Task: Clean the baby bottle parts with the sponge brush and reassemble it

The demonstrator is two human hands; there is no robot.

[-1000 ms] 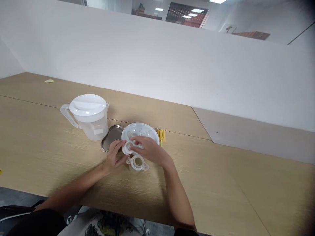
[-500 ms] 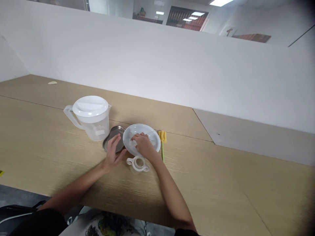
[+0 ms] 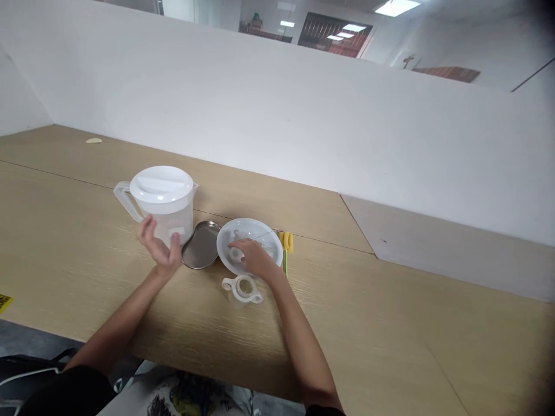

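My right hand (image 3: 255, 257) reaches into a white bowl (image 3: 221, 260), its fingers bent around a small white ring-shaped piece (image 3: 236, 254). Clear pieces (image 3: 267, 249) lie in the bowl too, partly behind the hand. My left hand (image 3: 162, 248) is raised, fingers apart and holding nothing, in front of a lidded translucent pitcher (image 3: 162, 196). Between pitcher and bowl lies a shallow metal tray (image 3: 202, 245). A small clear bottle with two white handles (image 3: 243, 288) stands on the near side of the bowl.
A yellow sponge brush (image 3: 286, 242) with a green handle lies against the bowl's right side. A pale flat piece (image 3: 94, 140) rests far left on the wooden table (image 3: 368, 323). A white partition (image 3: 260, 115) rises behind, and a yellow label (image 3: 5, 302) is at the left edge.
My left hand has moved left from above the metal tray to in front of the pitcher, uncovering the tray. My right hand stays in the bowl, its fingers slightly shifted.
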